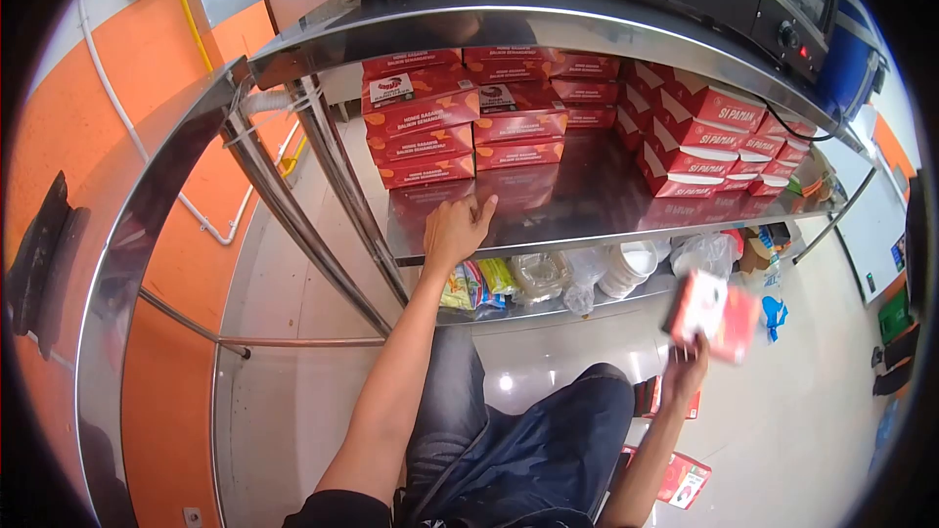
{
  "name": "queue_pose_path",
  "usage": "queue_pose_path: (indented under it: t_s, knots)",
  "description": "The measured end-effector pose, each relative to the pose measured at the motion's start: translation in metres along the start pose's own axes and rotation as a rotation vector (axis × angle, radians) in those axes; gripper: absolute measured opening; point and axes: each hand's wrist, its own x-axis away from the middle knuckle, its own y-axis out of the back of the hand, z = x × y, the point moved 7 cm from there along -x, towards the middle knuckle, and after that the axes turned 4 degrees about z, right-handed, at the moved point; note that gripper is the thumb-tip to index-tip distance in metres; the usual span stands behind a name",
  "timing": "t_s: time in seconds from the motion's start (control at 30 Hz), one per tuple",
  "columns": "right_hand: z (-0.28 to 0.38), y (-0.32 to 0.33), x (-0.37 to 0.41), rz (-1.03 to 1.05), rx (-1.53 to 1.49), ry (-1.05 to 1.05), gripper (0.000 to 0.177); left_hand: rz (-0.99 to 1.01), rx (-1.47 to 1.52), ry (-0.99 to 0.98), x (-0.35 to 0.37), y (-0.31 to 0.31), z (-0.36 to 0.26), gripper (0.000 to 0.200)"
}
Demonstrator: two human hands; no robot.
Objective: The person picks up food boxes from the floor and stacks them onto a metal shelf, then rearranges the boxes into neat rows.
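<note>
My right hand (686, 372) grips a red and white cardboard box (719, 315) by its lower edge, held up over the floor to the right of my knees. The box is blurred, so its print cannot be read. My left hand (458, 231) lies on the front of the steel shelf (597, 176), thumb apart from the fingers, holding nothing. Just behind it rise stacked red boxes (423, 142). More red boxes marked "SI PAMAN" (699, 132) are piled on the shelf's right side. Beside my right leg, red boxes (682, 477) rest on the floor, partly hidden by my forearm.
Below, a lower shelf bears colourful packets (474, 286), clear plastic containers (541, 276) and white tubs (629, 269). Steel legs (308, 215) stand left of my arm. Overhead is a dark appliance (685, 0). A blue scrap (774, 317) lies on the floor at right.
</note>
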Motion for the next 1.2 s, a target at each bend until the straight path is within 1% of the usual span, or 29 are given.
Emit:
queue_pose_path:
  t_s: [0.03,0.1,0.13,0.17,0.2,0.23,0.27,0.3,0.33,0.4,0.47,0.53,0.6,0.63,0.77,0.8,0.87,0.9,0.93,0.97,1.0,1.03,1.07,1.1,1.13,1.17,1.2]
  knots:
    - [0.003,-0.063,-0.002,0.148,0.025,-0.019,0.034,0.001,0.002,0.003,0.001,0.001,0.000,0.052]
    - [0.003,-0.185,0.005,0.267,0.022,-0.087,0.031,-0.001,0.003,0.000,0.001,0.000,0.000,0.052]
    - [-0.001,-0.235,0.007,0.303,0.050,-0.104,0.034,-0.021,0.005,-0.012,0.001,-0.001,0.001,0.052]
    - [-0.006,-0.281,0.002,0.424,0.094,-0.123,0.039,-0.043,0.006,-0.025,0.001,-0.002,0.003,0.052]
    - [-0.024,-0.312,-0.020,0.414,0.103,-0.143,0.039,-0.065,0.007,-0.037,0.002,-0.002,0.004,0.052]
    - [-0.035,-0.347,-0.032,0.475,0.093,-0.174,0.038,-0.072,0.003,-0.038,0.002,-0.002,0.004,0.052]
    - [-0.045,-0.380,-0.045,0.654,0.134,-0.245,0.056,-0.079,0.000,-0.039,0.002,-0.002,0.004,0.052]
    - [-0.057,-0.397,-0.059,0.583,0.195,-0.276,0.066,-0.087,-0.004,-0.040,0.003,-0.001,0.003,0.052]
    - [-0.054,-0.425,-0.054,0.622,0.007,-0.143,0.082,-0.066,-0.008,-0.029,0.003,-0.001,0.003,0.052]
    - [-0.082,-0.447,-0.079,0.355,0.233,-0.202,0.054,-0.025,-0.015,-0.009,0.001,-0.002,0.004,0.053]
    - [-0.102,-0.467,-0.084,0.518,0.231,-0.278,0.064,-0.060,-0.002,-0.029,0.002,-0.001,0.004,0.053]
    - [-0.106,-0.485,-0.071,0.717,0.231,-0.371,0.073,-0.080,0.003,-0.039,0.003,0.001,0.003,0.053]
    - [-0.108,-0.482,-0.068,0.651,0.322,-0.395,0.079,-0.082,-0.002,-0.042,0.002,0.001,0.002,0.053]
    - [-0.109,-0.476,-0.067,0.613,0.369,-0.406,0.083,-0.091,0.003,-0.043,0.003,0.001,0.002,0.054]
    - [-0.088,-0.445,-0.057,0.612,0.480,-0.305,0.083,-0.111,-0.009,-0.063,0.003,0.000,0.002,0.054]
    - [-0.085,-0.427,-0.062,0.625,0.559,-0.277,0.078,-0.122,-0.023,-0.067,0.002,0.000,0.002,0.054]
    - [-0.058,-0.373,-0.039,0.674,0.490,-0.219,0.071,-0.113,-0.020,-0.071,0.002,0.000,0.001,0.053]
    - [-0.039,-0.337,-0.017,0.652,0.429,-0.218,0.069,-0.114,-0.019,-0.070,0.002,0.000,0.001,0.052]
    - [-0.007,-0.299,0.013,0.494,0.442,-0.053,0.058,-0.109,-0.009,-0.081,0.002,-0.002,0.002,0.052]
    - [-0.002,-0.239,0.017,0.423,0.607,-0.029,0.047,-0.082,-0.005,-0.069,0.002,-0.003,0.002,0.052]
    - [0.014,-0.181,0.029,0.350,0.731,0.172,0.039,-0.057,-0.002,-0.059,0.003,0.000,0.000,0.053]
    - [0.028,-0.115,0.047,0.131,0.906,0.114,0.035,-0.030,-0.001,-0.050,0.003,0.000,-0.002,0.054]
    - [0.041,-0.041,0.063,-0.001,1.062,0.352,0.036,-0.024,-0.030,-0.044,0.001,-0.001,-0.002,0.053]
    - [0.057,0.032,0.082,-0.151,1.177,0.341,0.040,-0.024,-0.028,-0.042,-0.001,-0.002,-0.003,0.053]
    - [0.085,0.076,0.110,-0.322,1.389,0.433,0.038,-0.020,-0.026,-0.036,-0.001,-0.003,-0.003,0.053]
    - [0.099,0.138,0.125,-0.541,1.776,0.368,0.051,-0.012,-0.025,-0.027,0.001,-0.004,-0.002,0.053]
    - [0.112,0.179,0.144,-0.723,1.883,0.205,0.068,-0.015,-0.034,-0.032,0.000,-0.005,-0.003,0.052]
